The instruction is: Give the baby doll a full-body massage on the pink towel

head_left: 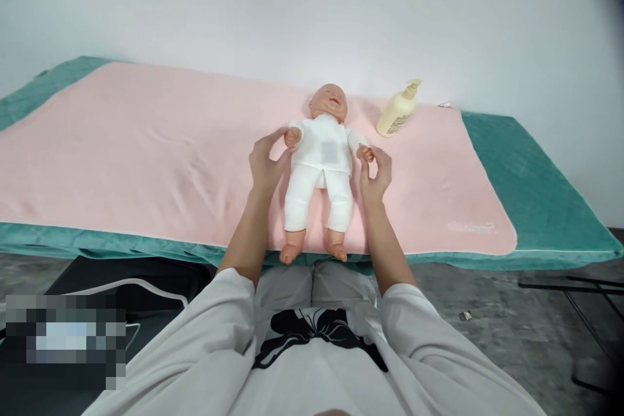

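A baby doll (322,149) with a white cloth body lies on its back on a pink mat (146,149), head toward the wall and feet at the near edge. My left hand (269,159) has its thumb and fingers closed around the doll's hand on the left side. On the other side, my right hand (376,172) pinches the doll's other hand between thumb and fingers. Both of the doll's arms are bent a little out from its body. A pale yellow pump bottle (397,112) leans at a tilt in the picture, right of the doll's head.
The pink mat covers much of a teal padded bed (526,175) set against a white wall (292,6). Below its front edge are a dark seat-like object with a white cable (131,283) at left and black metal legs (585,312) at right.
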Demonstrator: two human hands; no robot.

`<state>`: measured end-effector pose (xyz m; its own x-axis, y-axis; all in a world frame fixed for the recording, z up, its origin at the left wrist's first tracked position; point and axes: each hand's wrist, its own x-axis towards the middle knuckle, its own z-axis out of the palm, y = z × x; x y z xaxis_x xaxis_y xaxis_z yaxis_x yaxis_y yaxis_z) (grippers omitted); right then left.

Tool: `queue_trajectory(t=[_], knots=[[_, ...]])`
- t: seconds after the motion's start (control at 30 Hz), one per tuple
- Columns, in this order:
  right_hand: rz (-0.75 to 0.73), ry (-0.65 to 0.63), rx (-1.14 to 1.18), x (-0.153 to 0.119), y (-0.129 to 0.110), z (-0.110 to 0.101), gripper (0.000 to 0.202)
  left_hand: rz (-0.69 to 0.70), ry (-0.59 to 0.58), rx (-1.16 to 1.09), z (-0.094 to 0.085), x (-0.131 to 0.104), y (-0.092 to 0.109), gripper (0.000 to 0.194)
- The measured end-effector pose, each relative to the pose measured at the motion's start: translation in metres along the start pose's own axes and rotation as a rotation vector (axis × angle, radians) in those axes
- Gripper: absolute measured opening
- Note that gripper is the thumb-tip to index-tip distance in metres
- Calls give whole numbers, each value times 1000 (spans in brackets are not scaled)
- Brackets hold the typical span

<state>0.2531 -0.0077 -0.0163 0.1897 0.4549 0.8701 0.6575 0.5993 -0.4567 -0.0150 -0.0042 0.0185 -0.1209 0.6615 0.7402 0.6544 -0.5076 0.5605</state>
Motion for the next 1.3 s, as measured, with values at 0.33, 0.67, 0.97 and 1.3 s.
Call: queue_trajectory(t=[0.33,0.67,0.97,1.3], knots=[[-143,-360,131,-1,-12,8,26,370,-265,2,7,3,12,27],[-163,-559,149,1,-16,9,27,474,-397,104,15,1,20,20],[-190,-490,119,-1,-14,9,28,381,-377,7,16,-2,16,22],[56,-70,31,-1,-3,-1,33,-31,-50,-138,2,-12,-7,52]])
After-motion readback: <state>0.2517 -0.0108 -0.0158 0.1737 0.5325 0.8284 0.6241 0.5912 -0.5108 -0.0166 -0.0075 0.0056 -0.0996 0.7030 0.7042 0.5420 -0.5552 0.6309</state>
